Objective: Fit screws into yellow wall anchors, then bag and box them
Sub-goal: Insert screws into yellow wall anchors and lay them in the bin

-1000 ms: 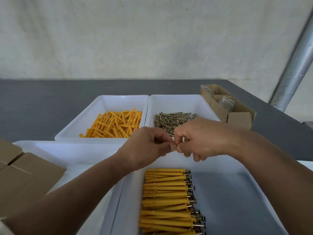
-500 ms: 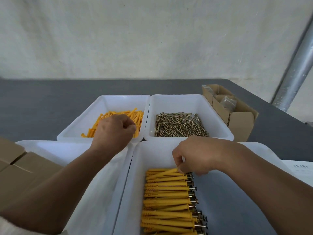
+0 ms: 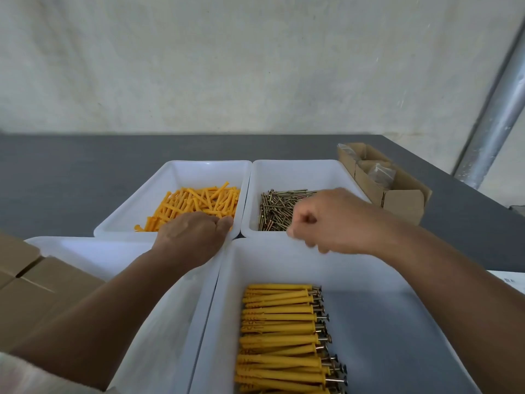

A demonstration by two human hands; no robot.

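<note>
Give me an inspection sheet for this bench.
Surface: dark grey table, carrying four white plastic trays.
Job's things: loose yellow plastic wall anchors in far-left tray; loose metal screws in far-right tray; row of screw-fitted yellow anchors in near-right tray; open cardboard box with clear bags, far right.
Clutter: brown cardboard boxes, near left.
Hands: left hand over the anchors, right hand over the screws; grips not visible.
Cables: nothing seen.
Surroundings: pale wall, silver metal pole.
</note>
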